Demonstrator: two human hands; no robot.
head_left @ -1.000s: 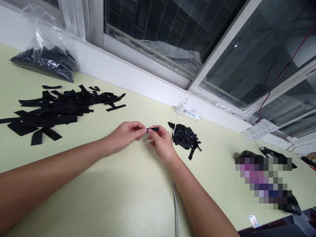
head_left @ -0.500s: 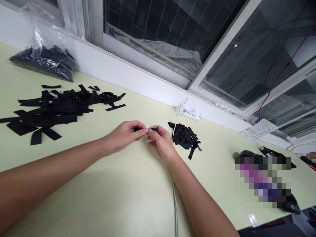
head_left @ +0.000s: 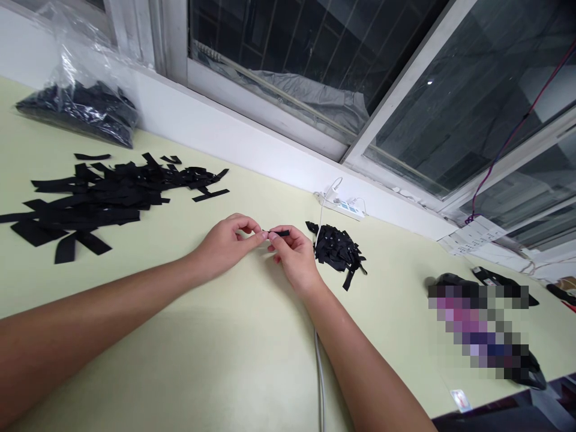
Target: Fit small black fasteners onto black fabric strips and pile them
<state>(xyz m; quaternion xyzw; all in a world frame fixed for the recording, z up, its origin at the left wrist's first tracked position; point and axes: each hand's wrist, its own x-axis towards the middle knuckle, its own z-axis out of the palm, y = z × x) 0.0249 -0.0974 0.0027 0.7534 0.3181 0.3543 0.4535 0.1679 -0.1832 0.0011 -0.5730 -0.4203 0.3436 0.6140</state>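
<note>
A short black strip (head_left: 282, 233) is pinched between the thumb and fingers of my right hand (head_left: 294, 255). My left hand (head_left: 229, 243) meets it from the left, its thumb and fingertips closed on the strip's near end; the fingers partly hide that end. Left of my hands, many loose black strips (head_left: 121, 192) lie spread in a long pile. Just right of my right hand sits a smaller, denser heap of black pieces (head_left: 337, 247) with small light spots on them.
At the back left stands a clear plastic bag (head_left: 81, 111) of black pieces. A white power strip (head_left: 344, 207) lies by the wall, and its cable (head_left: 319, 372) runs under my right forearm. Dark, partly blurred items (head_left: 486, 330) and a small card (head_left: 461, 400) are at the right.
My left hand has shifted slightly, and less black strip shows within its fingers. More of the strip shows at my right hand's fingertips.
</note>
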